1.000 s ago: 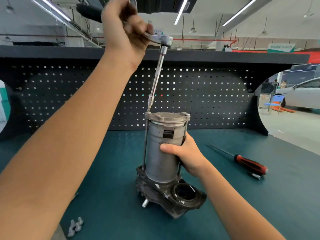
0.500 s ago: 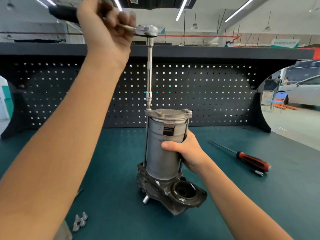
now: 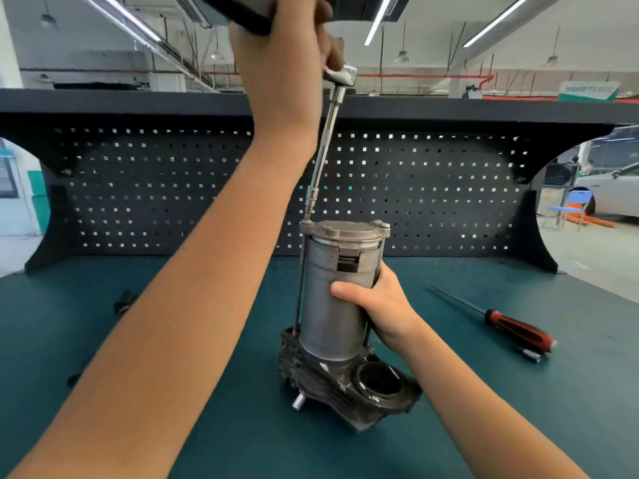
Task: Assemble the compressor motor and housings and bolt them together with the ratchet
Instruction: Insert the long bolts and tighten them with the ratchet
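text: none legible | hanging sign (image 3: 587,91): lettering too blurred

The compressor motor (image 3: 332,305) stands upright at the middle of your workbench (image 3: 518,426), seated in the lower housing (image 3: 345,385), with the end cap (image 3: 345,231) on top. Your right hand (image 3: 377,305) wraps the motor's right side. Your left hand (image 3: 287,39) holds the ratchet (image 3: 340,76) above the assembly. Its extension (image 3: 325,146) slants down to the cap's left corner, onto the long bolt (image 3: 300,281) that runs down the motor's left side. To the right of the assembly, well apart, lies a screwdriver (image 3: 511,328), with a small bit (image 3: 530,355) just before its handle. The pegboard (image 3: 432,188) stands behind everything.
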